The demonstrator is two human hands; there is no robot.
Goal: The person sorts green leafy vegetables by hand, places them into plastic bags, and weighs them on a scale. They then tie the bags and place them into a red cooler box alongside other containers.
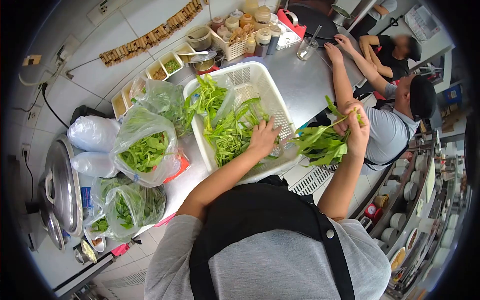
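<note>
My right hand is raised at the right of the basket, its fingers closed round the stems of a bunch of leafy greens whose leaves hang down. The white plastic basket has a perforated wall and sits on the steel counter. More long-stemmed leafy greens lie inside it, some spilling from a clear plastic bag at its far left. My left hand rests over these greens with fingers spread. What lies under its palm is hidden.
Bags of greens crowd the counter at left, near a large lidded pot. Sauce bottles and a glass stand at the back. A co-worker stands close at right, another person behind. Shelves of bowls are at lower right.
</note>
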